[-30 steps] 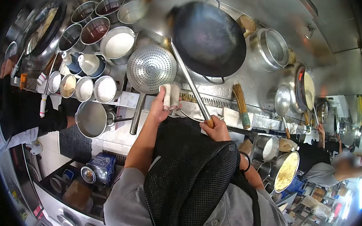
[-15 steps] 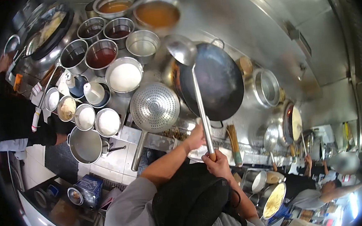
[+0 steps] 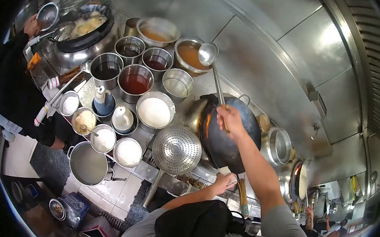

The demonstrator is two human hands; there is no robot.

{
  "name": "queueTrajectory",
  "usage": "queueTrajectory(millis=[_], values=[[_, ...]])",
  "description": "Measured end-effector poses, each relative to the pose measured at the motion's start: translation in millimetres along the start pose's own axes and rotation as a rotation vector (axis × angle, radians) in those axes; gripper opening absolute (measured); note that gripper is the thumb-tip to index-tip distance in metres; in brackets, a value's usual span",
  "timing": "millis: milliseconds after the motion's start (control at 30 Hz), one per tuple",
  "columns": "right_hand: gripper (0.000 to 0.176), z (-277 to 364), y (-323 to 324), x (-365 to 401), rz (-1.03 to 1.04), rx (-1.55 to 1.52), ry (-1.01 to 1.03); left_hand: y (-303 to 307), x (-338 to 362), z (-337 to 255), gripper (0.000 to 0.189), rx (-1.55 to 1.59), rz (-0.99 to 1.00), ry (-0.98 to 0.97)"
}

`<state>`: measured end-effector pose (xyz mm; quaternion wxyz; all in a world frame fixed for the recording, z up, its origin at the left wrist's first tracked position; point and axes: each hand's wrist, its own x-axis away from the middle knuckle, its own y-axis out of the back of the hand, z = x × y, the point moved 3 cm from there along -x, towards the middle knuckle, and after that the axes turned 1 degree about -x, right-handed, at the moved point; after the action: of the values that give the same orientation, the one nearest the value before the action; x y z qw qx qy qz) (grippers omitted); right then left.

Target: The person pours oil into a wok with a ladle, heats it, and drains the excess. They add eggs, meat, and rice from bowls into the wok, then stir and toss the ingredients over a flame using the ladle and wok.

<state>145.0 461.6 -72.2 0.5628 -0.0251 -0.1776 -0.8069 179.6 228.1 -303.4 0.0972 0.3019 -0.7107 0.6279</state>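
My right hand [image 3: 229, 119] is closed round the handle of a long metal ladle [image 3: 208, 54]. The ladle's bowl is raised beside the right rim of a pot of orange-brown liquid [image 3: 188, 57]. Below the hand is a dark wok [image 3: 227, 146], with orange flame showing at its left edge. My left hand [image 3: 222, 183] grips a pale folded cloth [image 3: 225, 171] at the wok's near rim. Left of the wok, a perforated metal strainer [image 3: 177, 150] rests with its handle pointing toward the near side.
Metal pots of dark sauce [image 3: 106, 70], red sauce [image 3: 135, 82] and white powder [image 3: 154, 111] stand at the left. Two squeeze bottles and a large pot [image 3: 89, 164] are nearby. Another person's hand [image 3: 31, 26] holds a sieve at the upper left. A bamboo brush [image 3: 243, 193] stands near my left hand.
The ladle has swung up and away, with my right hand now over the wok. My left hand is off the ladle's handle area and at the wok's near rim. The view has shifted left.
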Motion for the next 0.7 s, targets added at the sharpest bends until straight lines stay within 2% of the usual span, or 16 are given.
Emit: queueTrajectory(millis=[33, 100, 167, 200, 367, 467, 500, 567, 667, 700], values=[[0.016, 3.1, -1.9, -13.0, 0.0, -0.016, -0.028, 3.6, -7.3, 4.0, 0.059, 0.008, 0.057, 0.035], [0.015, 6.0, -3.4, -35.1, 0.007, -0.04, -0.051, 3.3, -12.3, 6.7, 0.057, 0.005, 0.049, 0.023], [0.014, 8.6, -4.3, -58.9, 0.043, -0.087, -0.106, -3.5, 4.9, -4.6, 0.056, 0.004, -0.106, -0.037], [0.013, 11.4, -6.1, -67.2, 0.05, -0.095, -0.127, -5.3, 12.1, -9.6, 0.061, 0.003, -0.08, -0.001], [0.013, 21.5, -15.2, -107.5, 0.118, -0.132, -0.229, -3.2, 9.7, -10.4, 0.059, -0.034, -0.082, 0.025], [0.011, 28.6, -21.2, -129.9, 0.149, -0.536, -0.438, 8.9, -3.9, -3.4, 0.065, -0.077, -0.045, -0.03], [0.011, 36.9, -20.0, -129.0, 0.157, -0.541, -0.434, 10.6, -6.7, -3.3, 0.064, -0.092, -0.026, -0.015], [0.016, 51.9, -20.5, -121.1, 0.287, -1.005, -0.598, 14.7, -11.3, -1.1, 0.063, -0.108, -0.016, -0.008], [0.015, 53.4, -5.9, -111.0, 0.374, -1.154, -0.561, 5.3, 11.7, -13.3, 0.055, -0.18, 0.04, 0.009], [0.015, 53.5, 0.7, -105.4, 0.403, -1.236, -0.554, 3.7, 15.7, -13.3, 0.044, -0.194, 0.037, 0.009]])
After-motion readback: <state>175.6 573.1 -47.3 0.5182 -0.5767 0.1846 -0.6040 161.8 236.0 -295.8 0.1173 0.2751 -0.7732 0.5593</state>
